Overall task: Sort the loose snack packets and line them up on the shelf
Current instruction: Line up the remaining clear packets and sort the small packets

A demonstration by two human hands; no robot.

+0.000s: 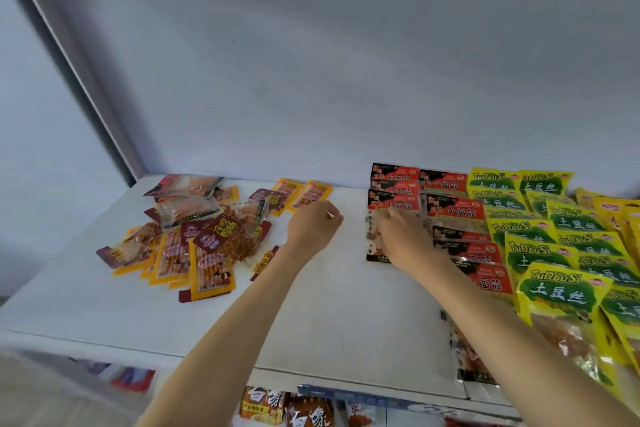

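Observation:
A loose heap of mixed snack packets (pixel 194 236) lies at the left of the white shelf (pixel 329 315). Two orange packets (pixel 301 196) lie side by side behind my left hand (pixel 313 227), whose fingers are curled just in front of them; whether it holds anything is unclear. Red-and-black packets (pixel 450 211) lie in overlapping rows right of centre. My right hand (pixel 401 236) rests on the leftmost red-and-black packet (pixel 375 246), fingers over its clear window. Yellow-green packets (pixel 540 246) fill the right side in rows.
The shelf's back wall (pixel 329 80) rises pale behind the packets, and a grey upright (pixel 69 62) slants at the left. More packets (pixel 287 409) show on a lower shelf below the front edge.

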